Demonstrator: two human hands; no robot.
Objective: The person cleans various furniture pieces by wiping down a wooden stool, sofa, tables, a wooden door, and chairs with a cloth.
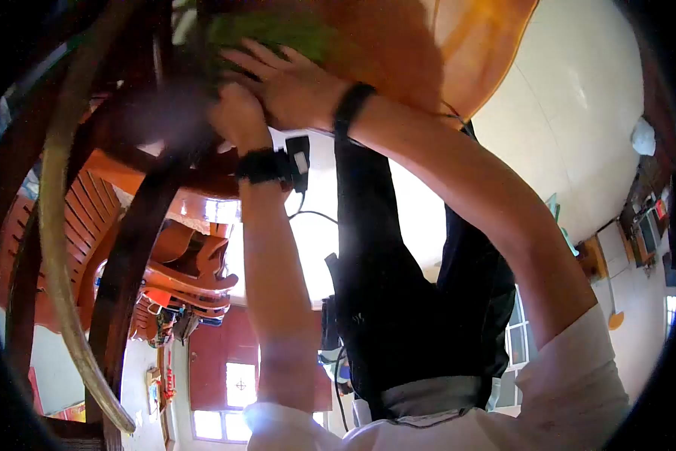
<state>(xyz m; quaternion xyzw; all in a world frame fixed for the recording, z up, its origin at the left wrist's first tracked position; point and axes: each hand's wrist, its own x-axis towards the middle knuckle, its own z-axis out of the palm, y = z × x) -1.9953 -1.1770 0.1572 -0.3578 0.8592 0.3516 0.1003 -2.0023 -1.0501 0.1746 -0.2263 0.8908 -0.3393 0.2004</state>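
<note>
Both hands up at the round orange wooden tabletop (pixel 398 45); right hand (pixel 297 79) lies flat, fingers (pixel 259 56) spread over the leafy green bundle (pixel 278 30) at the tabletop edge; left hand (pixel 236 116) just beside it, blurred, can't tell its grip; dark curved wooden chair frame (pixel 139 225) left of my arms.

No readable text, label or number on anything
</note>
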